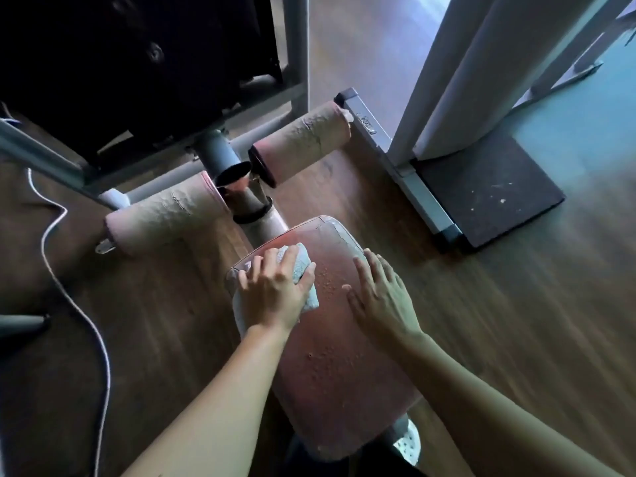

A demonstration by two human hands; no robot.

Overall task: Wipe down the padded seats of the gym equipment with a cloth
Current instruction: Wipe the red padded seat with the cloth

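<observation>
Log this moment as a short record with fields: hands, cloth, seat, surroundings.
left hand: spread over the cloth, pressing it on the far left corner of the seat
right hand: flat on the right side of the seat, holding nothing
cloth: light, wadded, mostly under the left hand
seat: red, padded, surface pitted, cracked at the far edge
foam rollers: two, beyond the seat, covering cracked
floor: wood, with a white cable lying at left
</observation>
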